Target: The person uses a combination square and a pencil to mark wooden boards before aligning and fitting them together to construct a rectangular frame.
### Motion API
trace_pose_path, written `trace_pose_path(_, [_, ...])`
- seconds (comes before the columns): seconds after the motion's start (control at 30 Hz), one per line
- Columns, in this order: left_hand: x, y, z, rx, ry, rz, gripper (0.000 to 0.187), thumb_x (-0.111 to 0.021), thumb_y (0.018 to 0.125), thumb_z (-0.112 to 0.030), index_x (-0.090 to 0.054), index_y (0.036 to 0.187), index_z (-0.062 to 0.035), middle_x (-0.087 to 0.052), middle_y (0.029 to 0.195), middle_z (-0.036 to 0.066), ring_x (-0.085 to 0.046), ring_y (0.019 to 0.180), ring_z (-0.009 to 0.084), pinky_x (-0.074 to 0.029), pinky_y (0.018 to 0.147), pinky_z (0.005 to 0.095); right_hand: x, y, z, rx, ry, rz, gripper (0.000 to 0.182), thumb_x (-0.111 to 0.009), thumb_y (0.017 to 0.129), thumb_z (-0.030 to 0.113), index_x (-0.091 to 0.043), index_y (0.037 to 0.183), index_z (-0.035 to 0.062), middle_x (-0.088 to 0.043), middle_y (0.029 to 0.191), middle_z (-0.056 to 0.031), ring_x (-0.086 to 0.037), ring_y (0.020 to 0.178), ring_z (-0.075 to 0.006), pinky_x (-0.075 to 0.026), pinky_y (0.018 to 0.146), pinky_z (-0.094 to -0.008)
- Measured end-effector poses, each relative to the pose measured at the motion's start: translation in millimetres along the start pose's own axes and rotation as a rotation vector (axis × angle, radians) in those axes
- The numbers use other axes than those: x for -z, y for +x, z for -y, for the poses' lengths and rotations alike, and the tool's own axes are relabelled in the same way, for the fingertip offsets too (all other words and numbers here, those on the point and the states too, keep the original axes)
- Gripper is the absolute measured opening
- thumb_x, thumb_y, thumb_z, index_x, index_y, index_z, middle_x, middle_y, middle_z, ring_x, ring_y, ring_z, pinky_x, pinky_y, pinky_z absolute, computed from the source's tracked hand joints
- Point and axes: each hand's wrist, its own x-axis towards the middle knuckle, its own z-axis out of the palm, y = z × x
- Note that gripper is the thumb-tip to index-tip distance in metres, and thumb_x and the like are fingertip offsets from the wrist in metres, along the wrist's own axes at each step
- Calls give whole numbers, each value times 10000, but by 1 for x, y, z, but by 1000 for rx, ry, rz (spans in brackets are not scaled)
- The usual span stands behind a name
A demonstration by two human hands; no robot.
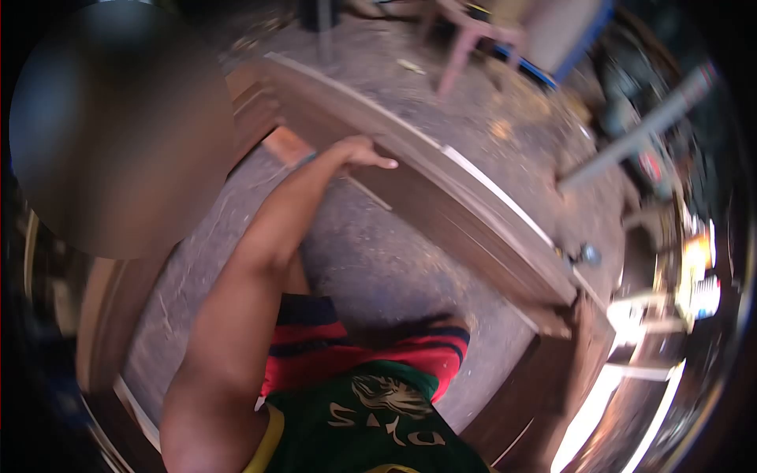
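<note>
My left hand [363, 152] reaches out to a long brown wooden board [473, 225], one side of a large box-like frame lying on the floor around me. The hand grips the board near its upper edge, thumb stretched out to the right, the other fingers mostly hidden. Close beside my wrist is an orange-brown block [289, 147]. At the lower right a second brown board [524, 386] meets the long one at a corner. Another curved-looking side [118, 315] runs down the left. My right hand is out of view.
The dusty concrete floor [378, 236] shows inside the frame. Beyond it stand a pink plastic chair [465, 47] and a grey post [639, 130]. A small bluish object [589, 254] lies past the far corner. A large blurred round patch covers the upper left.
</note>
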Motion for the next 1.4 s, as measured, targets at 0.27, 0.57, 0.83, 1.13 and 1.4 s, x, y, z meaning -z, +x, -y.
trace_pose_path(0.27, [-2, 104, 306, -118, -674, -799, 484, -747, 842, -280, -640, 1220, 2, -692, 1127, 187, -658, 1073, 330, -516, 942, 393, 106, 77, 352, 366, 207, -72, 875, -730, 612, 62, -376, 1411, 13, -546, 1256, -239, -499, 1183, -425, -404, 1048, -469])
trace_pose_path(0.57, [60, 192, 406, -188, -846, -1263, 638, -675, 902, -329, -469, 1378, 43, -481, 1429, 219, -474, 1311, 374, -395, 1098, 408, 128, 199, 653, 502, 289, 27, 744, -772, 687, 94, -426, 1338, 0, -682, 958, -224, -668, 912, -411, -527, 778, -465])
trace_pose_path(0.83, [56, 205, 405, -234, -886, -1196, 795, -685, 905, -286, -250, 1511, -13, -274, 1558, 224, -369, 1374, 426, -379, 1092, 474, 121, 215, 666, 611, 139, -18, 577, -797, 695, 103, -502, 1173, -26, -675, 766, -167, -670, 658, -300, -547, 634, -425])
trace_pose_path(1.13, [91, 177, 404, -99, -782, -911, 755, -663, 908, -257, -268, 1517, -52, -289, 1541, 254, -498, 1227, 421, -480, 969, 472, 121, 211, 681, 300, 295, 138, 511, -832, 675, 143, -488, 1019, -16, -665, 704, -155, -682, 614, -291, -548, 587, -417])
trace_pose_path(1.4, [87, 188, 397, -78, -765, -956, 794, -668, 889, -227, -238, 1520, -8, -279, 1534, 282, -462, 1284, 437, -439, 1030, 457, 115, 219, 670, 385, 280, 128, 592, -844, 655, 157, -466, 1073, -24, -668, 770, -189, -691, 662, -333, -555, 607, -429])
